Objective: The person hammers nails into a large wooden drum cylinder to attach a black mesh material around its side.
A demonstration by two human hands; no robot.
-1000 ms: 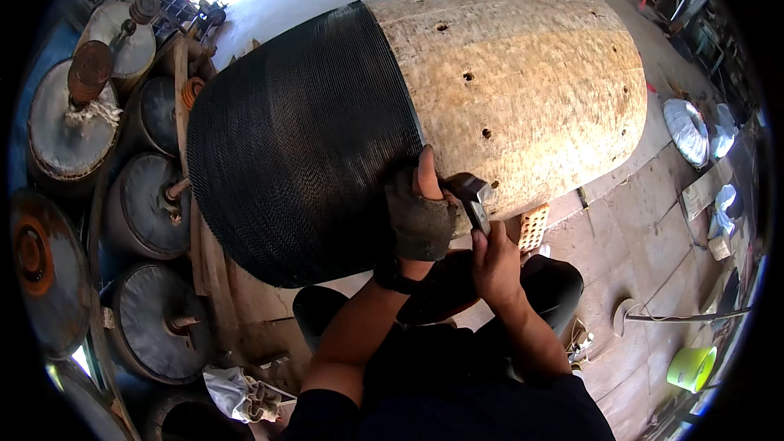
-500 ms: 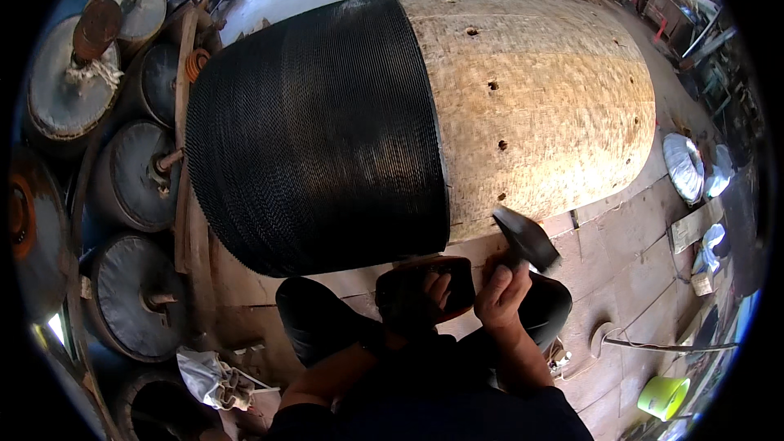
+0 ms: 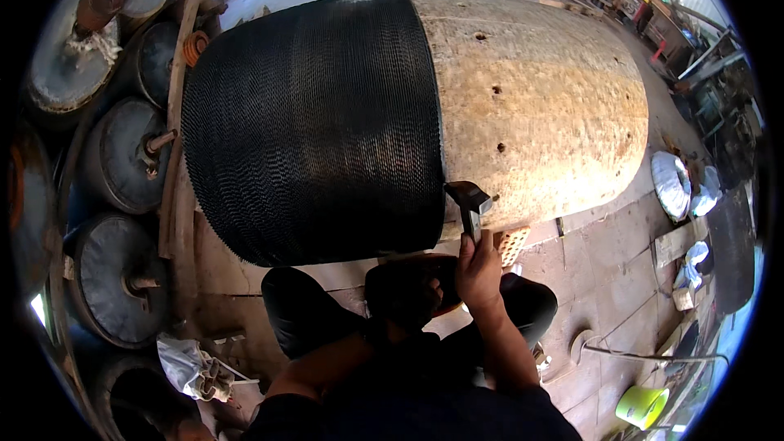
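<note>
A large barrel-shaped wooden drum (image 3: 555, 114) lies on its side before me, with several dark holes in its pale surface. Black ridged sheeting (image 3: 318, 122) wraps its left half. My right hand (image 3: 480, 273) is closed round the handle of a hammer (image 3: 469, 198), whose head stands by the sheeting's right edge, low on the drum. Close beside it, my left hand (image 3: 404, 296) sits in deep shadow over a dark bowl-like container (image 3: 449, 298) between my knees. Its fingertips look bent together; what they hold, if anything, is hidden.
Several rollers (image 3: 122, 278) with shafts are stacked at the left behind wooden beams (image 3: 178, 122). A perforated orange brick (image 3: 513, 245) is under the drum's near side. On the right are a white wrapped coil (image 3: 670, 186), a rod with a round end (image 3: 637, 353) and a lime-green bucket (image 3: 642, 407).
The hammer has swung up and left, from beside the bare wood to the sheeting's edge, in my right hand. My left hand stays by the container. The whole view has shifted slightly.
</note>
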